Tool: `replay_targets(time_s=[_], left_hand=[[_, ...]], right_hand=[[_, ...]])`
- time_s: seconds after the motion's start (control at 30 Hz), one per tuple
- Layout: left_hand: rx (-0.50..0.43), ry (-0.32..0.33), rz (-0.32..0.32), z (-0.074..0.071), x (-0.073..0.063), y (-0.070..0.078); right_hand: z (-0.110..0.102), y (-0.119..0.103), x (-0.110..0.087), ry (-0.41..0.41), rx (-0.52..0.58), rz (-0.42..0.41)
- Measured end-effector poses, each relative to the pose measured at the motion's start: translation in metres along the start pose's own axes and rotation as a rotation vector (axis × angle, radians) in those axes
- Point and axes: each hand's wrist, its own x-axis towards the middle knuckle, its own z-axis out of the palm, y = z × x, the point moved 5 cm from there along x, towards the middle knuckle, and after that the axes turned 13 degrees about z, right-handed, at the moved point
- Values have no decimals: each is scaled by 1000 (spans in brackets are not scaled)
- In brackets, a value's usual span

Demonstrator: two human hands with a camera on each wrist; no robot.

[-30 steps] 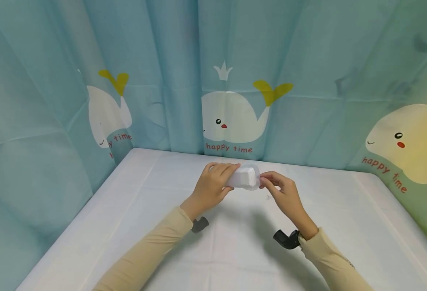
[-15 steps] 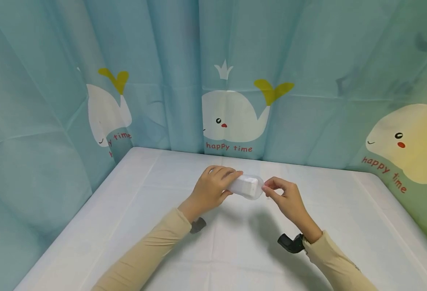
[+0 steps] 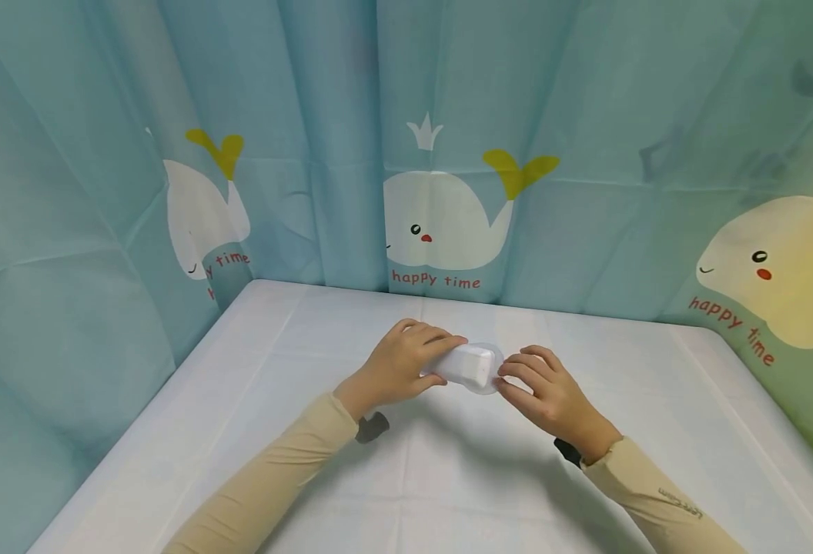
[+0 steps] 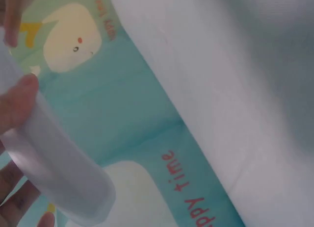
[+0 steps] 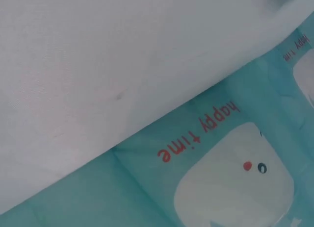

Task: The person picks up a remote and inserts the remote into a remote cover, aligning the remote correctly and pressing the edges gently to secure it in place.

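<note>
A small, elongated white plastic container (image 3: pixel 472 365) with a clear, flared rim is held above the table, tilted with its rim end to the right. My left hand (image 3: pixel 398 363) grips its body from the left, thumb below and fingers over the top. In the left wrist view its smooth, rounded closed end (image 4: pixel 81 188) sticks out past the fingers. My right hand (image 3: pixel 545 392) is at the rim end, its thumb and forefinger tips pinching the edge. What lies inside the container cannot be made out. The right wrist view shows neither hand.
A white cloth covers the table (image 3: pixel 296 477). Behind it hangs a blue-green curtain (image 3: pixel 337 154) printed with whales, touching the far table edge. Dark wrist mounts (image 3: pixel 372 427) sit under both forearms.
Both hands and the container have come down slightly towards me. The right hand's other fingers have spread apart at the rim, and its wrist has turned.
</note>
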Motion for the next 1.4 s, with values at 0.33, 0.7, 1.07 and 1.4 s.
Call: replay_targets(time_s=[0.33,0.7,1.07,1.4], left_hand=[[46,-9,-23,-5,-3,2],[17,-51,-15,-5,-9,-2],[173,-181,-27,-1,-15,4],[262,-243,69,4,-9,11]], right_hand=[[-4,1,1,-35,12,7],[-1,-1,3,-183,21,30],[9,-5,0,-349,-4,87],[18,2,-8,-421,-110,-15]])
